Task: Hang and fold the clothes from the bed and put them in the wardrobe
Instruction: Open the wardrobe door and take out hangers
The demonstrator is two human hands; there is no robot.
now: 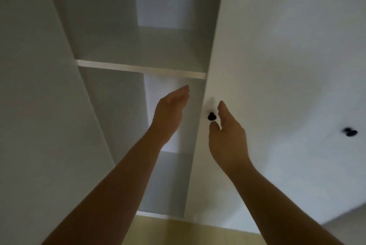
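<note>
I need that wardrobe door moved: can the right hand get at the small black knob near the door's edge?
Probably yes. The right hand is open and holds nothing, with its thumb and fingers spread just beside the black knob and nothing between them. I cannot tell whether it already touches the knob.

White wardrobe (111,46), left door (29,86) swung open, right door (277,66) closed. One shelf (138,69) crosses the open bay. Black knob (211,116) at the right door's edge, second knob (350,131) farther right. Pale wood floor (168,231) below. Light dim, soft.
</note>
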